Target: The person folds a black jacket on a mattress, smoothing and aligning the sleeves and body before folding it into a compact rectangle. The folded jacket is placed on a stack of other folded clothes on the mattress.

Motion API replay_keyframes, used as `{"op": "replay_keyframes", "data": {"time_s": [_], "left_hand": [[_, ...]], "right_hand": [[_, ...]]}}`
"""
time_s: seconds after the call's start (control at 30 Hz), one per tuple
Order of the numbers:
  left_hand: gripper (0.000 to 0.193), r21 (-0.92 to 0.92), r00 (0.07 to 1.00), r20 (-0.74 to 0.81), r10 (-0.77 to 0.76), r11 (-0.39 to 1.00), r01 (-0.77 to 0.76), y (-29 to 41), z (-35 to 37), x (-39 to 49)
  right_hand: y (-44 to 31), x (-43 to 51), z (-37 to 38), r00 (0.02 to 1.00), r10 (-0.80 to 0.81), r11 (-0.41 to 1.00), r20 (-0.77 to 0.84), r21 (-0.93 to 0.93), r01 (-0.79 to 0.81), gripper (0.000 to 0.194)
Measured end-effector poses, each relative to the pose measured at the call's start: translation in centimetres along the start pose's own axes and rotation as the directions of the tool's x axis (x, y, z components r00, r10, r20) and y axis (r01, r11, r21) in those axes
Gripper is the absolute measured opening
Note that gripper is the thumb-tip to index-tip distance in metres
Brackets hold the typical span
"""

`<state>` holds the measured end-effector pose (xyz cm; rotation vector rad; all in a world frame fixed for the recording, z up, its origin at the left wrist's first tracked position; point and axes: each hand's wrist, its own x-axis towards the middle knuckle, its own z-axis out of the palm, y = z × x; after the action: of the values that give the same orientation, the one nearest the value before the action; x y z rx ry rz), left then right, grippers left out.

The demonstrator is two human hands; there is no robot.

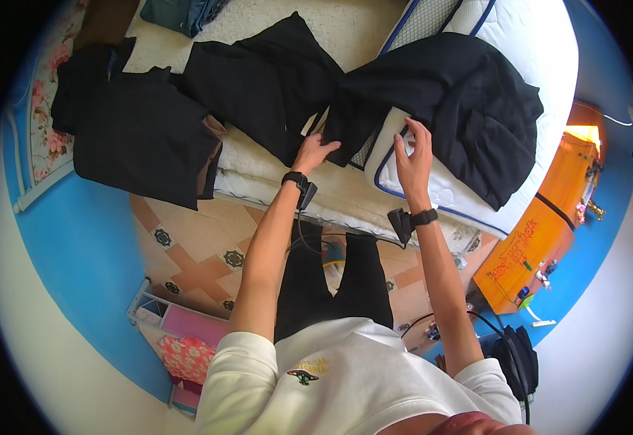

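A black garment [262, 81] lies spread across the cream bed cover before me. My left hand [315, 152] is at its near edge, beside a pale strip [309, 124]; its fingertips are partly hidden, and whether they pinch the cloth is unclear. Further right, black cloth [458, 92] drapes in loose folds over a white folded mattress [392, 174] with blue piping. It meets the middle cloth, and I cannot tell whether both are one piece. Over the mattress corner, my right hand [415, 157] has thumb and fingers apart, holding nothing, close to the draped cloth.
More black clothing [137, 130] is piled at left, overhanging the bed [295, 187]. Folded denim [178, 16] lies at the far side. An orange wooden cabinet [528, 244] stands right; a pink-shelved rack [191, 321] is lower left. Cables hang from both wrist devices.
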<state>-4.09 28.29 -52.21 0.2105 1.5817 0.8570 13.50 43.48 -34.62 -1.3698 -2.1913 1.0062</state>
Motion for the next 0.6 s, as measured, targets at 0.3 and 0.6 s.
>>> {"op": "replay_keyframes", "data": {"time_s": [0.3,0.6], "left_hand": [[0.040,0.905,-0.086,-0.381,0.921,0.352,-0.239,18.6,-14.0,-10.0],[0.034,0.717,-0.640,-0.155,0.752,-0.360,-0.597,40.1,5.1,-16.8]], "right_hand": [[-1.3,-1.7,-2.0,0.998,0.054,0.983,-0.040,0.176,-0.047,0.035],[-5.5,-2.2,-10.8,0.966,0.060,0.912,-0.250,0.407,0.049,0.048]]}}
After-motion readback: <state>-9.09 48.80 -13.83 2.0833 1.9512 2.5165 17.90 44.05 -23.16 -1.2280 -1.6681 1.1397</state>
